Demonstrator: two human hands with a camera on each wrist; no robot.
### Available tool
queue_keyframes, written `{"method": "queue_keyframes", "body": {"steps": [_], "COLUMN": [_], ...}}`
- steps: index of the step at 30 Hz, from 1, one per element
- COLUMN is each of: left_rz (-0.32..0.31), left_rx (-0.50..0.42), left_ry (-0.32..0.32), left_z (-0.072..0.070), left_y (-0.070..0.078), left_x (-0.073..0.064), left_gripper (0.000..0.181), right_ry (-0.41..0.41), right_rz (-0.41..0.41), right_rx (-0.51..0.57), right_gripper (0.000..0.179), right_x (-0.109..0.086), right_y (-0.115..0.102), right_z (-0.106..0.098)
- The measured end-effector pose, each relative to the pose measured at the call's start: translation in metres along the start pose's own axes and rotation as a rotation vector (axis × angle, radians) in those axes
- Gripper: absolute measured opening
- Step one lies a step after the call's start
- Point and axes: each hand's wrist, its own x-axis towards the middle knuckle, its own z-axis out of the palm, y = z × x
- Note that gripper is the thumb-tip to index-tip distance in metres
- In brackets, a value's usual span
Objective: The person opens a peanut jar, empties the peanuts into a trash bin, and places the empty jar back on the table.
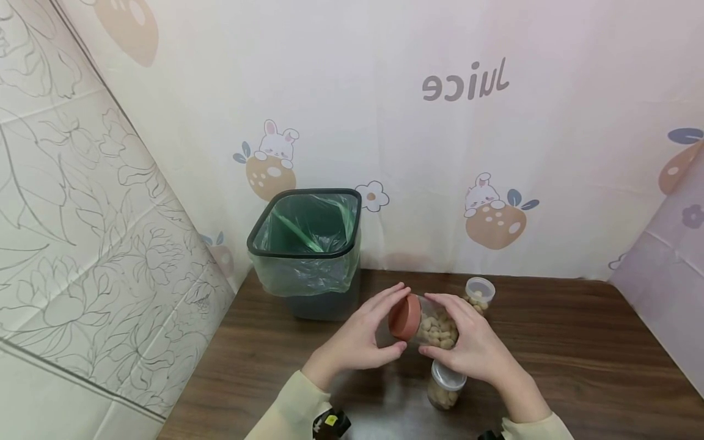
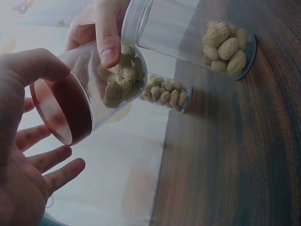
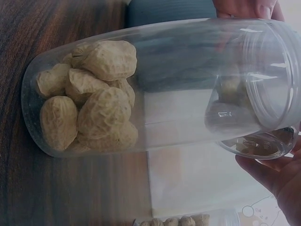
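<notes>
My right hand (image 1: 477, 339) grips a clear jar of peanuts (image 1: 437, 327) by its body and holds it tipped on its side above the table. The jar's reddish-brown lid (image 1: 405, 318) faces my left hand (image 1: 360, 336). That hand is spread about the lid, its thumb and fingers apart; in the left wrist view the thumb overlaps the lid's edge. A second jar (image 1: 444, 388), with a pale top, stands upright just below the right hand and has peanuts (image 3: 94, 103) in its bottom. Behind the right hand stands a third peanut jar (image 1: 480, 292).
At the back left of the dark wooden table (image 1: 577, 342) stands a bin (image 1: 324, 302) with a black rim and a green plastic liner (image 1: 308, 275). A printed curtain (image 1: 385, 122) hangs behind the table, and a patterned panel (image 1: 99, 214) runs along the left.
</notes>
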Motion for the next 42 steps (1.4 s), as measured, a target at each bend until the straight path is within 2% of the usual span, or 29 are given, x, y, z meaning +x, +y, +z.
{"method": "queue_keyframes", "body": {"steps": [13,24,42], "left_rz": [-0.021,0.003,-0.019], "left_rx": [-0.024,-0.007,-0.009], "left_ry": [-0.015,-0.002,-0.008], "left_z": [0.001,0.0005,0.0017], "left_y": [0.0014,0.0032,0.0038], "left_x": [-0.0001,0.0022,0.0037], "left_gripper": [0.093,0.092,0.087], "right_ry": [-0.001,0.0,-0.001], "right_rz": [0.0,-0.005,-0.003], "right_rx": [0.0,-0.003,-0.005], "right_gripper": [0.102,0.103,0.103], "right_x": [-0.0004,-0.0006,-0.0016], "right_y": [-0.0008,-0.0004,0.001], "right_z": [0.0001,-0.0001,0.0005]}}
